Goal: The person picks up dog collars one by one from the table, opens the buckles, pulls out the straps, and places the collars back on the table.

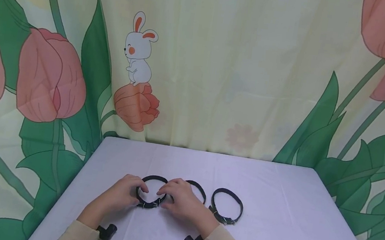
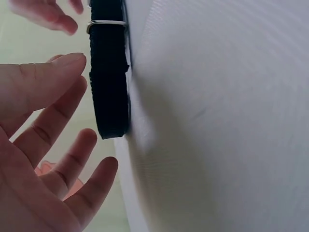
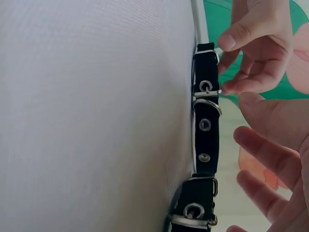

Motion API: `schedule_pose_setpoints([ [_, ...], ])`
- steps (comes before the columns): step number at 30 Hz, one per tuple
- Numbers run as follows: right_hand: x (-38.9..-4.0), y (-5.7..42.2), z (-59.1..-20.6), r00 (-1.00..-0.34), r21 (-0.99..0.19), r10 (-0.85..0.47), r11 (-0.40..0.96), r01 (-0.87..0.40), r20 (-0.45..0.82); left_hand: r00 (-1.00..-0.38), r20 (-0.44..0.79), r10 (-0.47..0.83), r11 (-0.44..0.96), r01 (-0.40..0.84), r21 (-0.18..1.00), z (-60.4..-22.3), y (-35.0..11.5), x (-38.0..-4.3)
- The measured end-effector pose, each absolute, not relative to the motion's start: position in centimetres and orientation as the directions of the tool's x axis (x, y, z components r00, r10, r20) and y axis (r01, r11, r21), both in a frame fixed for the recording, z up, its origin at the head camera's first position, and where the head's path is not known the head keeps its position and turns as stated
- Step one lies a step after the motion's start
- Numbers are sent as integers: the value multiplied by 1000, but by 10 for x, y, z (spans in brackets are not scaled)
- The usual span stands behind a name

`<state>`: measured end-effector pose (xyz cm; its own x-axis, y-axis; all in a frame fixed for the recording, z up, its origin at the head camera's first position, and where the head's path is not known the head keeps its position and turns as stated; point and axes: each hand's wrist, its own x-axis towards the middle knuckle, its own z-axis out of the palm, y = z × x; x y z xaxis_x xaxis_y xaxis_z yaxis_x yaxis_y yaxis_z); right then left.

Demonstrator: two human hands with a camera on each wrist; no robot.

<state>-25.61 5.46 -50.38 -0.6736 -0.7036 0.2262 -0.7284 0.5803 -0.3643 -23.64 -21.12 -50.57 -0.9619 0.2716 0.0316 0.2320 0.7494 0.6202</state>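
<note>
Head view: fingers (image 1: pixel 168 188) flank leftmost collar (image 1: pixel 146 204), room between.

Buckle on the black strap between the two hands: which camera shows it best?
The right wrist view: the buckle sits close and unobstructed, beside an eyelet. The head view shows it small; the left wrist view shows the strap and a metal loop but no clear buckle.

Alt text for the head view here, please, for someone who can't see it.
A person's left hand and right hand flank a black buckled loop on a white table. To its right lie a second loop, partly hidden by the right hand, and a third loop. Behind hangs a pale curtain printed with tulips and a rabbit.
</note>
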Motion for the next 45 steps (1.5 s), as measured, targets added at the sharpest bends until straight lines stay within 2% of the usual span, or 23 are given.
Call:
schedule_pose_setpoints([
  [9, -256, 49, -507, -680, -358, -700, 590, -723, 220, -952, 62, 298, 754, 275, 596, -507, -211, -239],
  [16, -257, 45, -512, -692, -364, -696, 605, -708, 190, -963, 21, 269, 754, 224, 617, -509, -209, -237],
  [28, -253, 34, -512, -702, -320, -688, 633, -705, 184, -967, -3, 256, 782, 205, 588, -509, -206, -232],
  [45, -255, 35, -515, -710, -343, -671, 628, -698, 214, -970, 56, 237, 788, 226, 573, -506, -201, -231],
])
